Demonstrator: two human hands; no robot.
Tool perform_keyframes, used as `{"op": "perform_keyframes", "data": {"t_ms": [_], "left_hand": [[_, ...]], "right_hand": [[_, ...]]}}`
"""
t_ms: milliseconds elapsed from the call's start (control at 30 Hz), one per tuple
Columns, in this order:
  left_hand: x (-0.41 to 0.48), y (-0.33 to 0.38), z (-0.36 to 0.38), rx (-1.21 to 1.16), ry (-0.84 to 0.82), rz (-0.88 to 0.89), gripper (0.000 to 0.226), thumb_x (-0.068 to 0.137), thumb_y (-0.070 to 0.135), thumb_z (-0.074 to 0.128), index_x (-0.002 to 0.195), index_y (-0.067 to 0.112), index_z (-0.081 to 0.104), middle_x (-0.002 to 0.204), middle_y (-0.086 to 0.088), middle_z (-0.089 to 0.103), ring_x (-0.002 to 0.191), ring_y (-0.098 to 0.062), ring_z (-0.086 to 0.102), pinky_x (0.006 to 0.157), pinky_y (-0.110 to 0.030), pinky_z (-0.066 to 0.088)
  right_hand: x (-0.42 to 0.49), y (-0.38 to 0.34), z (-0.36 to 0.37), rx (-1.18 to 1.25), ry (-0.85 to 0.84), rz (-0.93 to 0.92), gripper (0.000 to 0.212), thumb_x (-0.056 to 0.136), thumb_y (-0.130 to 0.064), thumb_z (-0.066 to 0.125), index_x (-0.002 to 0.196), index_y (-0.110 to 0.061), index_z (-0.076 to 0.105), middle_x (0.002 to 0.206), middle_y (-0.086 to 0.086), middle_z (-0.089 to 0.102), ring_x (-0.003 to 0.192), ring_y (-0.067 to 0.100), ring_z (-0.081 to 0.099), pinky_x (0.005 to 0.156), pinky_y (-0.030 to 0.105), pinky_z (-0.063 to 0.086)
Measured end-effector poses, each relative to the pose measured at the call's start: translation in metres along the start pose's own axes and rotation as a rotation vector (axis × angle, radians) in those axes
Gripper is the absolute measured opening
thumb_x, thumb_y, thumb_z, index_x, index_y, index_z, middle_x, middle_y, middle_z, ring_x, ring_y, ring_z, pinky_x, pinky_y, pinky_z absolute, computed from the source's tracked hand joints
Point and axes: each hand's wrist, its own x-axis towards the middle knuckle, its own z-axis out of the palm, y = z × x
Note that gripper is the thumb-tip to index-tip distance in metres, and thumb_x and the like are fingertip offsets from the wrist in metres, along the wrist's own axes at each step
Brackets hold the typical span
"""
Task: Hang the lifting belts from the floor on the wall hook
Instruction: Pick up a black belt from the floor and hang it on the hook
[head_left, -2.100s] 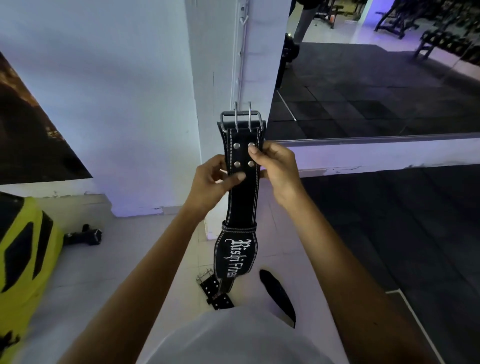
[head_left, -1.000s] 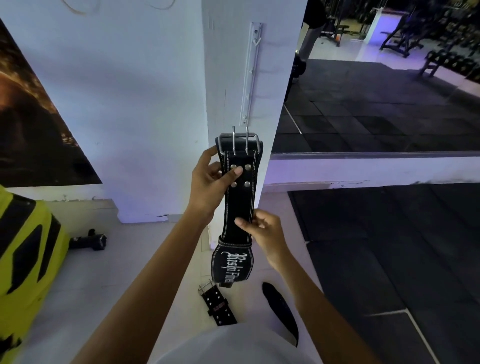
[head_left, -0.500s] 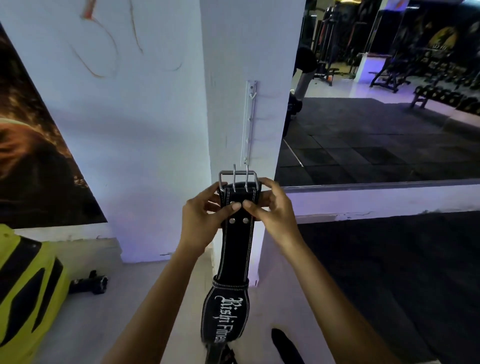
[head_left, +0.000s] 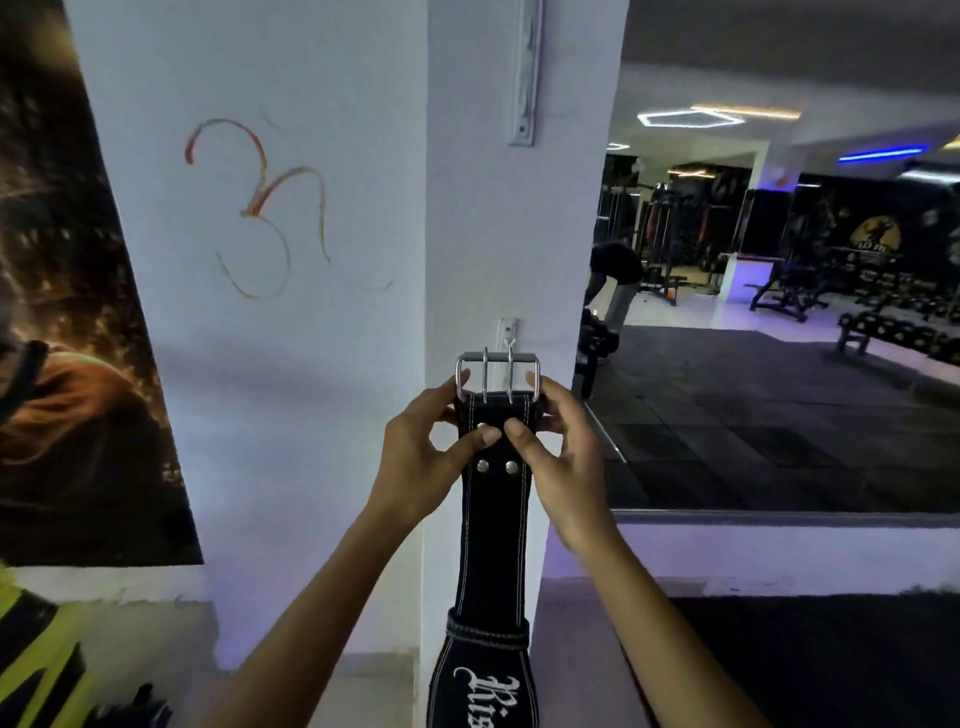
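1. A white pillar (head_left: 519, 234) is seen ahead, with a wide mirror (head_left: 779, 312) at its right in which gym benches and racks are reflected, and white wall at its left.
2. A dark poster (head_left: 67, 338) is fixed to the left wall, and beside it an orange-red symbol (head_left: 260, 208) is drawn on the paint.
3. One black lifting belt (head_left: 493, 535) is held upright before the pillar; its lower, wider end, marked with white lettering, is cut off by the bottom edge.
4. Two hands are counted. The left hand (head_left: 421, 457) is clamped on the belt's left edge and the right hand (head_left: 561, 457) on its right edge, thumbs pressed on the front near four rivets.
5. One steel buckle (head_left: 497, 376), with two prongs, is raised at the belt's top.
6. One wall hook (head_left: 509, 343) on a white bracket is seen just behind the buckle; whether they touch cannot be told.
7. A second white bracket (head_left: 524, 78) is mounted higher on the pillar.
8. A yellow and black object (head_left: 36, 665) is partly seen at bottom left.
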Motion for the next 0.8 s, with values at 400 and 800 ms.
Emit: {"op": "perform_keyframes", "data": {"t_ms": [400, 800], "left_hand": [[0.177, 0.018, 0.009, -0.052, 0.084, 0.201, 0.084, 0.078, 0.030, 0.075, 0.147, 0.030, 0.029, 0.110, 0.005, 0.066, 0.095, -0.008, 0.066, 0.078, -0.040, 0.059], [0.390, 0.058, 0.003, -0.153, -0.023, 0.217, 0.081, 0.079, 0.026, 0.075, 0.147, 0.027, 0.031, 0.117, -0.015, 0.062, 0.091, -0.028, 0.069, 0.067, -0.043, 0.061]], "right_hand": [[0.175, -0.040, 0.008, -0.086, 0.071, -0.276, 0.059, 0.089, -0.017, 0.066, 0.142, -0.030, 0.043, 0.124, -0.033, 0.045, 0.117, 0.001, 0.053, 0.094, 0.016, 0.044], [0.373, -0.095, 0.027, -0.119, 0.178, -0.271, 0.058, 0.093, -0.010, 0.059, 0.145, -0.022, 0.039, 0.147, 0.000, 0.047, 0.132, 0.017, 0.047, 0.108, 0.024, 0.036]]}}
